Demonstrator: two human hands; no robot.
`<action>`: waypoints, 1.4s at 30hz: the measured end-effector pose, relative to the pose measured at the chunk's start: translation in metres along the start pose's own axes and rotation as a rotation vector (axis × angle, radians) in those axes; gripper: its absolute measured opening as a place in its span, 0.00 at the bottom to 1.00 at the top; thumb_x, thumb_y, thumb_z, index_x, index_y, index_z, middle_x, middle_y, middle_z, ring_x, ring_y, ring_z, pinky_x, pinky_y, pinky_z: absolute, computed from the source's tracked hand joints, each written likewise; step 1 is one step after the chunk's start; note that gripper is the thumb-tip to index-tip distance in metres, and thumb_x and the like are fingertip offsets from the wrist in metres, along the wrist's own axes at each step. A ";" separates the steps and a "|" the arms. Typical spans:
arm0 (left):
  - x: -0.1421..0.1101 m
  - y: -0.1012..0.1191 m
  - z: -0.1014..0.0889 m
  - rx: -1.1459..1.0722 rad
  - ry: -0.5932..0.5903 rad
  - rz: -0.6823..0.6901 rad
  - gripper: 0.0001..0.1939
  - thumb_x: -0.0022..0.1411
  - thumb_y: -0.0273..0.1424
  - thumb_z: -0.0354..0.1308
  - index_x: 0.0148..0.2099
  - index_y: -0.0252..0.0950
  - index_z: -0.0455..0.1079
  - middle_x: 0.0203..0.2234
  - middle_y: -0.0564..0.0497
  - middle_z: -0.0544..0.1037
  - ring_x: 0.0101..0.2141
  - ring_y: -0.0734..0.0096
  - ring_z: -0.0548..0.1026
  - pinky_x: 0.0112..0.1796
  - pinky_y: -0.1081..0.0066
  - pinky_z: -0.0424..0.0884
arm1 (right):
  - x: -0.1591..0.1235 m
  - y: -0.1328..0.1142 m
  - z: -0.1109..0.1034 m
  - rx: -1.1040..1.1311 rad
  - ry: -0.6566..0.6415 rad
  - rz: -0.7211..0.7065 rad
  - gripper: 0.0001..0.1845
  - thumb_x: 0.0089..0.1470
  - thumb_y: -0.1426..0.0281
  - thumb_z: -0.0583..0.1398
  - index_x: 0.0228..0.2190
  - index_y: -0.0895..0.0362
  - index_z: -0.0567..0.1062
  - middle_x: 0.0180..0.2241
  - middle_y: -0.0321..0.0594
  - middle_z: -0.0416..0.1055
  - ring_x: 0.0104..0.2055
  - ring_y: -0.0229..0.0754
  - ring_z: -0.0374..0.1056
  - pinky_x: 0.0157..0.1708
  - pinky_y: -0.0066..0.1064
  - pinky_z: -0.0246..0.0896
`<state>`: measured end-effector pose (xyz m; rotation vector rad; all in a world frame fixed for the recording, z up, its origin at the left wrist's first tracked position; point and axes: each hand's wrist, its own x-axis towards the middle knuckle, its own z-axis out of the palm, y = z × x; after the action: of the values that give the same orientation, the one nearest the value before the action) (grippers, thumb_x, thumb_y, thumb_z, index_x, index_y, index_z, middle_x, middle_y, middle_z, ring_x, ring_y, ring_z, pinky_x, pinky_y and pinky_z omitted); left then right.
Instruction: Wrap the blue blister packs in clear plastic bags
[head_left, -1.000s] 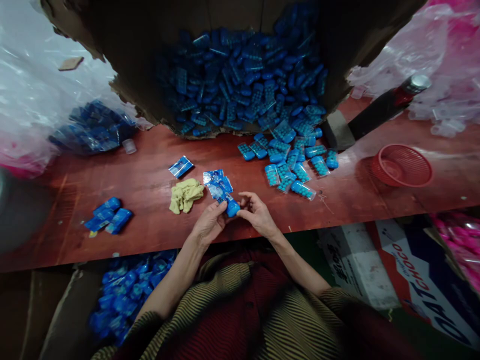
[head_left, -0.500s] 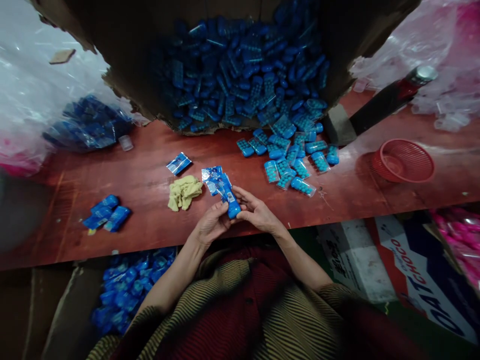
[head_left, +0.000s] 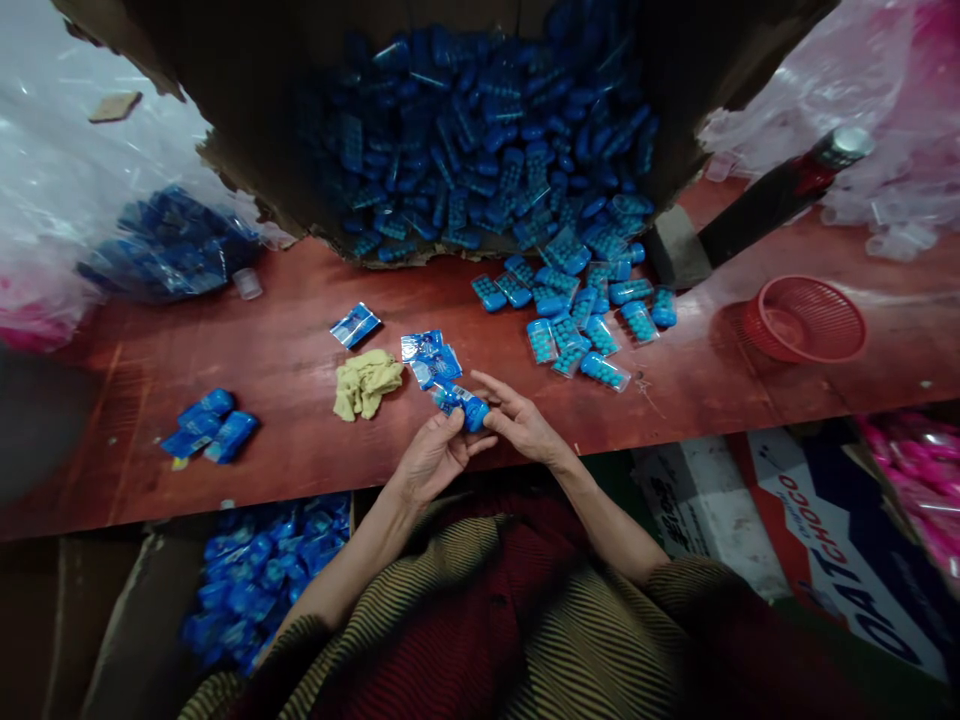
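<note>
Between my two hands is a small blue bottle with a printed blue sleeve (head_left: 466,408) around it, tilted above the table's near edge. My left hand (head_left: 431,455) pinches its left end with the thumb. The right hand (head_left: 521,422) grips the other end with thumb and lower fingers, its index finger stretched out. Just beyond lie several flat blue printed sleeves (head_left: 431,355). One more flat sleeve (head_left: 355,325) rests farther left, behind a crumpled pale yellow cloth or glove (head_left: 367,384). Clear bottles of blue pellets (head_left: 570,340) lie loose to the right.
A big torn cardboard box (head_left: 247,120) full of blue bottles stands at the back. Several wrapped blue bottles (head_left: 214,425) lie at left. At right are a red plastic basket (head_left: 806,320) and a dark post-like object (head_left: 780,195). Below the table's edge is a heap of wrapped bottles (head_left: 255,580).
The bottle has turned from pointing away to lying more crosswise in my hands. Its barcode side has rotated, and my right fingers have spread a little.
</note>
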<state>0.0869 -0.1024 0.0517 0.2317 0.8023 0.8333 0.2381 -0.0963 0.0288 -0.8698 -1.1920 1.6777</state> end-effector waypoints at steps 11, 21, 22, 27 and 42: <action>-0.001 -0.003 0.005 0.018 0.031 0.081 0.11 0.52 0.32 0.64 0.38 0.32 0.73 0.29 0.51 0.79 0.30 0.72 0.78 0.35 0.71 0.76 | -0.001 0.003 0.006 -0.031 0.027 -0.028 0.28 0.55 0.67 0.57 0.57 0.49 0.63 0.53 0.38 0.67 0.50 0.39 0.67 0.48 0.31 0.64; 0.000 0.003 0.001 0.025 0.059 0.104 0.10 0.53 0.29 0.63 0.39 0.35 0.71 0.30 0.54 0.79 0.28 0.73 0.78 0.33 0.70 0.77 | 0.003 0.014 0.007 0.062 0.027 -0.081 0.33 0.54 0.67 0.58 0.60 0.50 0.57 0.54 0.42 0.65 0.53 0.41 0.65 0.52 0.34 0.62; 0.000 0.004 0.001 0.033 0.055 0.120 0.10 0.52 0.29 0.64 0.39 0.35 0.71 0.30 0.54 0.79 0.29 0.73 0.78 0.35 0.70 0.77 | 0.003 0.015 0.007 0.061 0.033 -0.074 0.33 0.54 0.67 0.59 0.60 0.50 0.57 0.53 0.42 0.66 0.51 0.40 0.66 0.52 0.34 0.62; 0.003 0.004 0.004 0.060 0.077 0.173 0.14 0.49 0.30 0.67 0.39 0.31 0.72 0.31 0.50 0.79 0.31 0.73 0.77 0.42 0.67 0.75 | 0.002 0.017 0.006 0.065 0.061 -0.041 0.33 0.51 0.67 0.61 0.58 0.50 0.60 0.48 0.39 0.70 0.47 0.38 0.67 0.51 0.33 0.61; 0.003 0.000 0.002 0.034 0.036 0.135 0.08 0.55 0.31 0.62 0.37 0.33 0.73 0.31 0.50 0.80 0.31 0.73 0.77 0.42 0.69 0.74 | 0.005 0.019 0.006 0.125 0.078 -0.005 0.35 0.48 0.62 0.64 0.57 0.50 0.61 0.40 0.36 0.68 0.36 0.34 0.67 0.38 0.27 0.65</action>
<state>0.0897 -0.1003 0.0511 0.3039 0.8415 0.9532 0.2259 -0.0971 0.0121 -0.8461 -1.0254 1.6799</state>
